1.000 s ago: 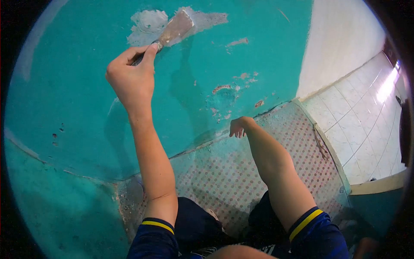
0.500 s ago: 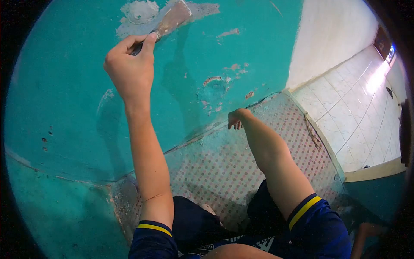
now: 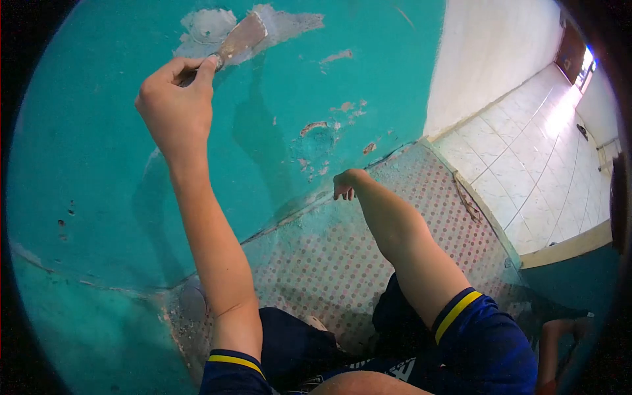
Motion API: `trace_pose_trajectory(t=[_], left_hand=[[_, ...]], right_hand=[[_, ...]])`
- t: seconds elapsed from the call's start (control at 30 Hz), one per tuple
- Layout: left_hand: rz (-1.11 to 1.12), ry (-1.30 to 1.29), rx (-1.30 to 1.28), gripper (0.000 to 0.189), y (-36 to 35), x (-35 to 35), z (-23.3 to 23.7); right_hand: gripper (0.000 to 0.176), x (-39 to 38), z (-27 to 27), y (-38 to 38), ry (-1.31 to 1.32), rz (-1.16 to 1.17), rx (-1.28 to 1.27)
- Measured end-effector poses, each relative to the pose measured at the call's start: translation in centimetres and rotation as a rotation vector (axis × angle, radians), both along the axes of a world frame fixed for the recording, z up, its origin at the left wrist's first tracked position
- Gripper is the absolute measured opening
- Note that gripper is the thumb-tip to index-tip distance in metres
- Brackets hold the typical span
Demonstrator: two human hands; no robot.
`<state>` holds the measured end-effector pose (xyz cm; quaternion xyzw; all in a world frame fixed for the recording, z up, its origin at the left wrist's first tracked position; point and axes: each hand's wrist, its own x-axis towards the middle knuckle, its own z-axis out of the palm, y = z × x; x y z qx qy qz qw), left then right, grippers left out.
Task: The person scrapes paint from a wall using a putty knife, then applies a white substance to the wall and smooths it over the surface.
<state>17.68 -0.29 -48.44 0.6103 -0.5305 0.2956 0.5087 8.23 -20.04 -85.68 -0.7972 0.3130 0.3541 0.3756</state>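
Observation:
Closed around the dark handle of a putty knife, my left hand is raised at the upper left. The knife's broad blade lies over a grey-white plaster patch on the teal wall. My right hand hangs low near the foot of the wall, with its fingers bent downward and apart. It shows no object, and the palm is hidden.
A dotted, dusty floor lies below. Chipped spots mark the wall. White tiles spread beyond a raised sill at right. Another person's arm shows at the lower right.
The view has shifted a little. My left hand and the putty knife have moved slightly left and down across the patch. More of the other person's arm shows.

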Motion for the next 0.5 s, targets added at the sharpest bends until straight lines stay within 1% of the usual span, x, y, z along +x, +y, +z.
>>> trace_pose_trajectory(t=[0.03,0.1,0.13,0.17,0.23,0.27,0.33,0.37,0.4,0.47,0.5], left_hand=[[0.008,-0.045,-0.021,0.015,-0.4,0.0,-0.2],[0.0,-0.09,-0.074,0.015,-3.1,-0.8,-2.3],[0.004,-0.134,-0.119,0.016,-3.5,-1.5,-2.8],[0.008,-0.125,-0.134,0.016,-3.4,-1.7,-2.9],[0.001,-0.159,-0.029,0.017,-3.4,-2.5,-3.0],[-0.021,-0.163,-0.027,0.017,-3.0,-2.5,-2.4],[-0.021,0.004,0.14,0.016,-2.1,-1.8,-1.5],[-0.084,-0.044,0.066,0.015,-3.0,-1.3,-2.2],[-0.077,-0.04,0.078,0.015,-4.1,-1.0,-3.3],[-0.15,-0.06,0.058,0.018,-6.0,-1.0,-5.6],[-0.12,-0.083,0.152,0.024,-6.4,-0.8,-6.5]], right_hand=[[0.05,-0.3,0.3,-0.2,0.0,-0.009,-0.012],[0.048,-0.9,0.5,0.2,-0.052,-0.127,0.079],[0.048,-1.2,0.1,0.5,-0.042,-0.124,0.069],[0.046,-1.6,-0.1,0.3,-0.037,-0.112,0.048],[0.045,-2.3,0.5,-0.7,-0.044,-0.124,0.025],[0.045,-2.8,1.2,-0.9,-0.056,-0.133,0.012],[0.045,-4.5,1.1,-0.6,-0.063,-0.171,0.034],[0.044,-5.0,1.3,-0.7,-0.058,-0.161,0.007],[0.044,-5.1,1.7,-0.9,-0.055,-0.143,-0.023],[0.044,-5.2,1.6,-1.4,-0.041,-0.126,-0.012],[0.045,-5.2,1.0,-1.0,-0.031,-0.123,-0.007]])
